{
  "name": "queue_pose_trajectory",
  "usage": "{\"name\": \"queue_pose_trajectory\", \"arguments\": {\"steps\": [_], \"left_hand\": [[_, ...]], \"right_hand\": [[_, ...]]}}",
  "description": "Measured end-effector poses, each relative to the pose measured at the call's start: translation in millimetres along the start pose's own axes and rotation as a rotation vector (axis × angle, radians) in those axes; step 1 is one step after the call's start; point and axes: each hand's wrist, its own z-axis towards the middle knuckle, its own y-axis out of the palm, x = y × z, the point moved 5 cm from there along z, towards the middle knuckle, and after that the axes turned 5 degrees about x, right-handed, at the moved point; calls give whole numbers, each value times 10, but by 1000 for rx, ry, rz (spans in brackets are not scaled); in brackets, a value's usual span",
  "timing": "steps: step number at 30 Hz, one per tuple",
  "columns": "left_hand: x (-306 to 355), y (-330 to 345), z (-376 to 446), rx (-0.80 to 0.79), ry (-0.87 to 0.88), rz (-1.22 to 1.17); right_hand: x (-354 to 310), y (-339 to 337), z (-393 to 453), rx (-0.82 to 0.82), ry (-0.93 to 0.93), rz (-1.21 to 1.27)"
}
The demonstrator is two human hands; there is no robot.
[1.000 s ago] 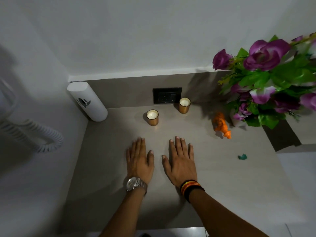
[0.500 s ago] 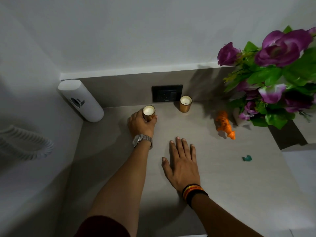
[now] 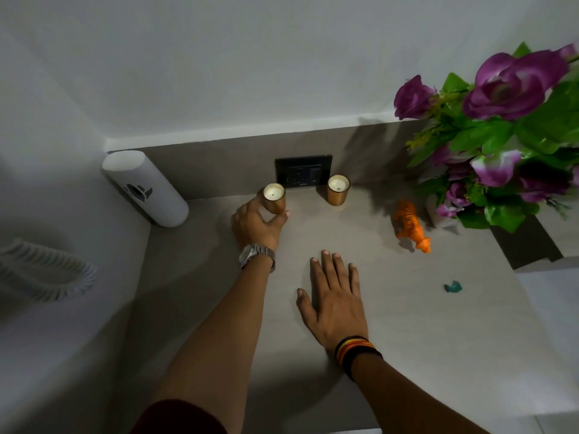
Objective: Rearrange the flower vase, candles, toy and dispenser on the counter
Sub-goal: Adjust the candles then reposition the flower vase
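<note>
Gripping the left candle [image 3: 274,198] in the head view, the left hand [image 3: 255,225] has its thumb and fingers curled around the gold holder's lower part, close to the backsplash and just in front of the black socket plate [image 3: 303,170]; whether the holder's base is on the counter [image 3: 407,324] or slightly lifted cannot be told. The right hand [image 3: 333,297] lies flat, palm down and fingers spread, on bare counter nearer the person, holding nothing. A second candle [image 3: 338,189] stands beside the socket plate's right end, apart from the first. The white cylindrical dispenser [image 3: 146,188] leans in the left corner, well clear of the hand. Farther right, the orange tiger toy [image 3: 411,225] stands near the white vase [image 3: 438,214], which is mostly hidden under purple flowers [image 3: 513,86], and a small teal scrap [image 3: 453,286] lies alone nearer the front edge. The step in hand looks like placing this first candle. Next would likely come releasing it upright, then reaching for another piece; the tiger, small and narrow-footed, may tip if nudged.
</note>
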Motion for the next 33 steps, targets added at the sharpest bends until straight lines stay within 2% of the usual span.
{"name": "queue_pose_trajectory", "arguments": {"steps": [3,9,11,14,15,17,20,22,25,30,33], "left_hand": [[-149,-178,-451,-42,0,83],[-433,-463,-1676,-72,262,285],[-437,-428,-1936,-108,308,314],[-306,-326,-2145,-145,341,310],[-251,-274,-2195,-159,348,308],[-176,-161,-2254,-186,343,328],[-158,-44,-2284,-195,342,414],[-206,-35,-2266,-201,346,447],[-216,-46,-2256,-182,364,466],[-231,-45,-2247,-140,377,423],[-241,-51,-2225,-128,384,400]], "right_hand": [[-6,-8,-4,3,-8,7],[-28,-103,-22,-1,-13,49],[-16,-148,-26,5,-10,153],[148,-416,-133,15,22,436],[283,-554,-210,52,41,498],[675,-892,-365,261,112,546],[1475,-1316,-442,562,368,599],[1918,-1471,-307,630,544,630],[2295,-1592,34,554,663,637],[2472,-1505,483,468,569,679],[2740,-1182,685,417,579,638]]}}
